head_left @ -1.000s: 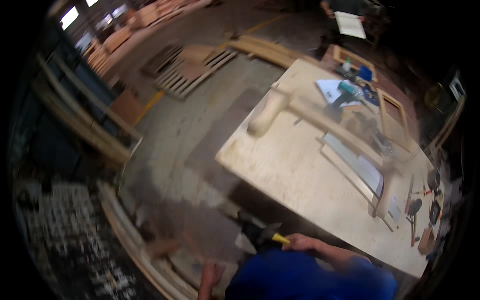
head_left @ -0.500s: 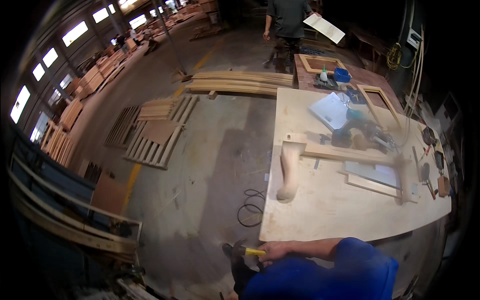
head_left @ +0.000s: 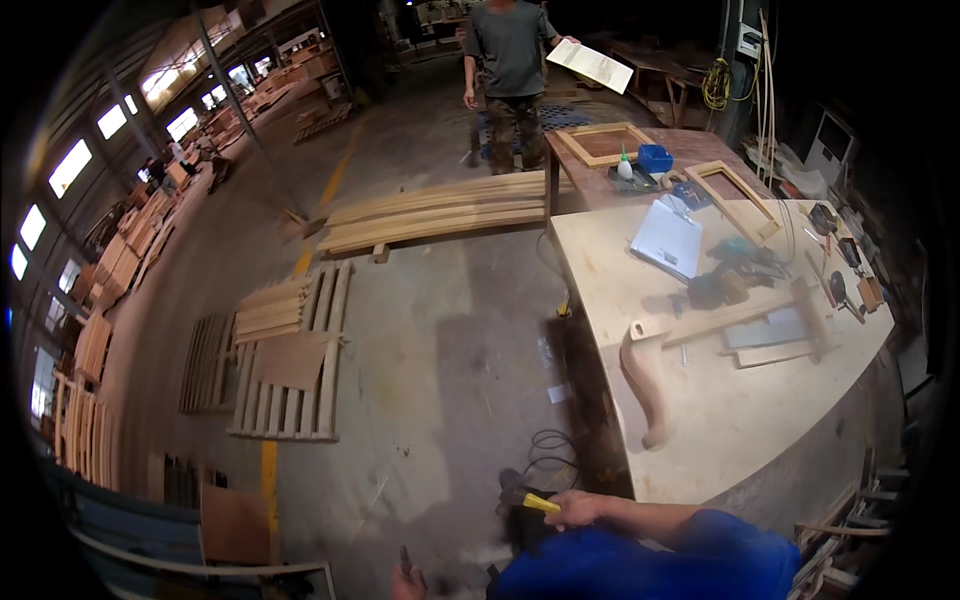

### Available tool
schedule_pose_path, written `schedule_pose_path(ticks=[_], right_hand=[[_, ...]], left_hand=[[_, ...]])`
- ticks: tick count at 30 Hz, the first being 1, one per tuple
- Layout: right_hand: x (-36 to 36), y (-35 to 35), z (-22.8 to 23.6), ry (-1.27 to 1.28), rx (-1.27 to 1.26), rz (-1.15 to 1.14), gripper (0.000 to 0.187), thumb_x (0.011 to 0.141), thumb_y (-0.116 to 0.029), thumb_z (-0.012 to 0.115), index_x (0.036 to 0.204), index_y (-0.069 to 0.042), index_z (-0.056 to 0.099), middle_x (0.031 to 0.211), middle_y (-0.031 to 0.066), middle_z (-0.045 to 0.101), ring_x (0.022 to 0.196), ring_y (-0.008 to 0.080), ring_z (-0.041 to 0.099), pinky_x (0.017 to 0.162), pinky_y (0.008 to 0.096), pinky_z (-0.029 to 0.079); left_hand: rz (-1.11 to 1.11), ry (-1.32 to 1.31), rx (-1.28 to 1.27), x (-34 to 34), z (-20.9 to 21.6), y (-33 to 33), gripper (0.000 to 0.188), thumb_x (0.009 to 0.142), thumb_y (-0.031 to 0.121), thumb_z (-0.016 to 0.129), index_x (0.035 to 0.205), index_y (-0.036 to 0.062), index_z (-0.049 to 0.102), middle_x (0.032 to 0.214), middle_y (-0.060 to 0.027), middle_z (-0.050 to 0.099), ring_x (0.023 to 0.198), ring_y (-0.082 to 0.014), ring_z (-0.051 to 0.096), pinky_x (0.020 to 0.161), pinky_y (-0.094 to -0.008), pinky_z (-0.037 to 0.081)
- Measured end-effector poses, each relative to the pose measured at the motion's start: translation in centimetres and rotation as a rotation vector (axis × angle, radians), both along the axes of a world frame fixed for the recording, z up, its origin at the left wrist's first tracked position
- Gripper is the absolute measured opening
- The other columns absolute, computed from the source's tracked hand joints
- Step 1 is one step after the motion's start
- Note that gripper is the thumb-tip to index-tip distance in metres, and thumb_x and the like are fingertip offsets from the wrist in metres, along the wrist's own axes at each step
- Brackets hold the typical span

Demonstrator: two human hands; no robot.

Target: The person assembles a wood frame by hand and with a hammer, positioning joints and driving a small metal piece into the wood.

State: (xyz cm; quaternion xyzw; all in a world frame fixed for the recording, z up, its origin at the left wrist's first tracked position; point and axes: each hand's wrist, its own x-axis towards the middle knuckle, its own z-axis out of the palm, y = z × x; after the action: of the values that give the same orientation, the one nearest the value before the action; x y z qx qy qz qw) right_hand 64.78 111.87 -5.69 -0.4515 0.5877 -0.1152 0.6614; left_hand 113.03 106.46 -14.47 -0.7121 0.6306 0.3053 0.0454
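Observation:
My right hand [head_left: 577, 509] is closed around the yellow handle of a hammer [head_left: 541, 502], whose dark head points left over the floor. My left hand [head_left: 408, 583] shows only partly at the lower edge, fingers closed. A small dark tip [head_left: 404, 560] sticks up from it; what it belongs to cannot be made out. To the right of the hammer stands a pale worktable [head_left: 600, 262]. A curved wooden leg joined to a long rail [head_left: 648, 392] rests on its near left part, touched by neither hand.
Power tools [head_left: 735, 275], a clipboard [head_left: 668, 238] and hand tools [head_left: 843, 290] lie on the worktable. A black cable [head_left: 550, 445] coils on the floor beside it. Slatted wooden pallets [head_left: 290, 370] and stacked planks [head_left: 430, 215] stand beyond. Another person [head_left: 510, 60] holds a pale board [head_left: 590, 66].
The view has swung left, and the worktable sits lower and further right. My left hand has come into sight. The other person now faces this way. The hammer stays in my right hand.

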Motion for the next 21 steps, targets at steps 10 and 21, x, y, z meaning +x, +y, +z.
schedule_pose_path(ticks=[10, 21], right_hand=[[-7.3, -25.1, -0.7, 0.063, -0.044, -0.140, 0.030, 0.096, -0.037, 0.064, 0.104, -0.008, 0.064, 0.076, 0.0000, 0.067, 0.062, 0.0120, 0.060, 0.057, 0.0315, 0.048], [-20.4, -41.4, 1.5, 0.007, 0.013, -0.571, 0.025, 0.092, -0.030, 0.070, 0.095, -0.007, 0.061, 0.075, 0.0021, 0.067, 0.064, 0.0110, 0.061, 0.060, 0.0282, 0.049]], left_hand=[[0.245, 0.561, 0.068, -14.5, 8.4, -25.4, 0.043, 0.093, 0.043, 0.064, 0.103, 0.0015, 0.071, 0.081, -0.0111, 0.069, 0.072, -0.0205, 0.065, 0.068, -0.0379, 0.052], [-0.363, 0.236, 0.290, -34.1, 10.2, -57.9, 0.033, 0.080, 0.032, 0.076, 0.075, -0.0003, 0.070, 0.062, -0.0094, 0.067, 0.056, -0.0212, 0.067, 0.061, -0.0383, 0.054]])
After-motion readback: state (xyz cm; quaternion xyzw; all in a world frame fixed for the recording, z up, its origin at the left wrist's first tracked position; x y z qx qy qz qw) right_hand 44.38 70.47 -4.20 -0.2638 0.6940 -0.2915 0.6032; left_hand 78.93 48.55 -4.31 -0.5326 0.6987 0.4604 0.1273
